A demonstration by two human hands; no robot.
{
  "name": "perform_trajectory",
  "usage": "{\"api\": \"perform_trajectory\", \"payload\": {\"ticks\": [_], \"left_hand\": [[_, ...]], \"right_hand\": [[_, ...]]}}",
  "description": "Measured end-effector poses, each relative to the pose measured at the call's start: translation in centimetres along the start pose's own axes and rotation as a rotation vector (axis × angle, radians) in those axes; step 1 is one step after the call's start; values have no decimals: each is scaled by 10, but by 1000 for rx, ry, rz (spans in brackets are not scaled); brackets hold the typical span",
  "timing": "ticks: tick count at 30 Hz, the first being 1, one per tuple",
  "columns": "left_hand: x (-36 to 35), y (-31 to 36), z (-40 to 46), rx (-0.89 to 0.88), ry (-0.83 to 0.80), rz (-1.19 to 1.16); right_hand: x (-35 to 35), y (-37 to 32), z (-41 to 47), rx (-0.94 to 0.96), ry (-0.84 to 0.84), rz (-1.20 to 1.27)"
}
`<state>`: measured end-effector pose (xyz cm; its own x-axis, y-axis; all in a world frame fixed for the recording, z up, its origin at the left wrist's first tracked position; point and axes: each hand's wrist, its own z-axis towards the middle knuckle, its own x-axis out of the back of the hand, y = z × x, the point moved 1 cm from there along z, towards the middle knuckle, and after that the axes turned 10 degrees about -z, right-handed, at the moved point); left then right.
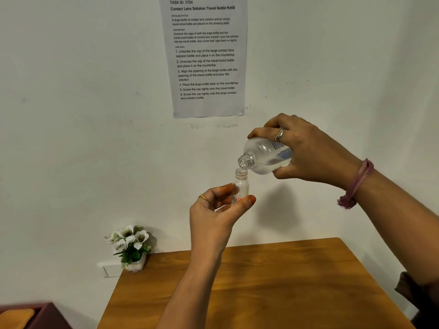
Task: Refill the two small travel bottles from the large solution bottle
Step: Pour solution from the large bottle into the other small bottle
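Observation:
My right hand [306,150] grips the large clear solution bottle [262,156], uncapped and tipped down to the left, high above the table. Its open neck sits just over the open mouth of a small travel bottle [241,186]. My left hand [215,210] holds that small bottle upright between thumb and fingers; the bottle is white with a red mark on its label. Clear liquid shows in the large bottle's lower side. No second small bottle and no caps are in view.
A wooden table [261,288] lies below my arms. A small white pot of white flowers [130,245] stands at its back left corner against the wall. A printed task sheet [206,55] hangs on the wall. A dark red piece of furniture [35,315] is at lower left.

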<state>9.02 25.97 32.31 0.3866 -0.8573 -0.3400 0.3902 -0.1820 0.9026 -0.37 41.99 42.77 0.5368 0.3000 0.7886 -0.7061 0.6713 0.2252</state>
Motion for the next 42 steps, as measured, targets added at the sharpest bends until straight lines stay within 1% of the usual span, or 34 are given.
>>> {"api": "perform_trajectory", "payload": {"ticks": [22,42], "left_hand": [[0,-1,1,15,1,-32],[-1,-1,0,2,9,-6]], "right_hand": [[-2,2,2,7,13,9],[1,2,2,14,18,-2]]}}
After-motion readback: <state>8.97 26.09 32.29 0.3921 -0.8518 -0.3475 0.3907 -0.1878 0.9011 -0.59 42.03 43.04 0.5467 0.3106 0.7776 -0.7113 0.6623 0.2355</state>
